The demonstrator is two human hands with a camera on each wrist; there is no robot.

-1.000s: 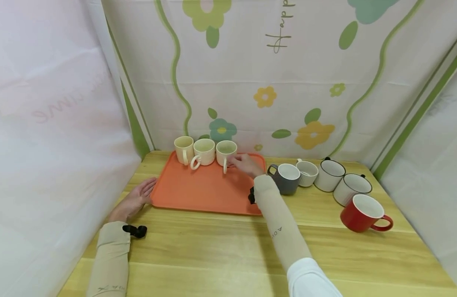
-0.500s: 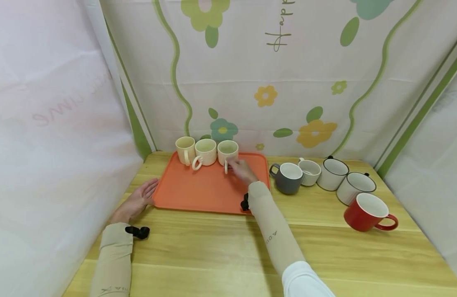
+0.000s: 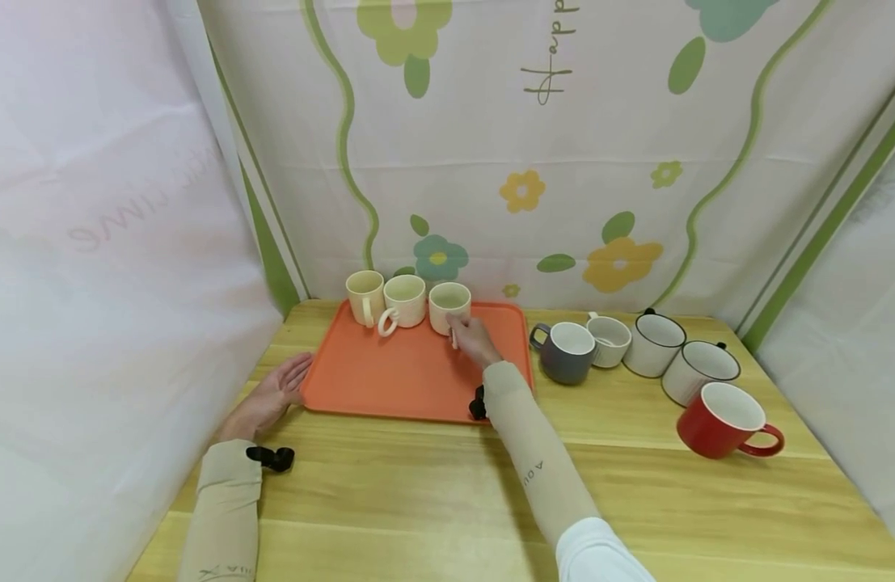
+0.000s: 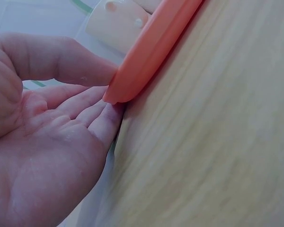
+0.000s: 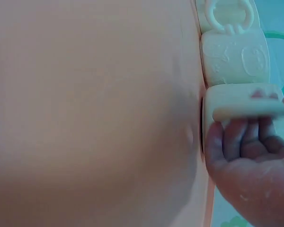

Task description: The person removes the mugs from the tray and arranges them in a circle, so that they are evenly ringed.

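My right hand (image 3: 478,343) grips the handle of a cream mug (image 3: 447,301) at the back of the orange tray (image 3: 389,372). In the right wrist view its fingers curl round the mug's handle (image 5: 248,109). My left hand (image 3: 271,393) lies at the tray's left front corner, its fingers fairly straight. The left wrist view shows the thumb touching the orange rim (image 4: 144,52), with the fingers beside and partly behind the edge. Left of the held mug stand a second cream mug (image 3: 409,299) and a pale yellow mug (image 3: 365,293), both upright on the tray.
Right of the tray stand a dark grey mug (image 3: 566,356), a small white cup (image 3: 609,343) and two white mugs with dark rims, one of them (image 3: 654,347) farther back. A red mug (image 3: 716,424) is nearest the front. A flowered white cloth (image 3: 491,137) hangs behind the wooden table (image 3: 403,501).
My right hand's grip has settled on the mug's handle, and the mug has shifted slightly toward the front, its handle turned a little. My left hand stays at the tray's corner.
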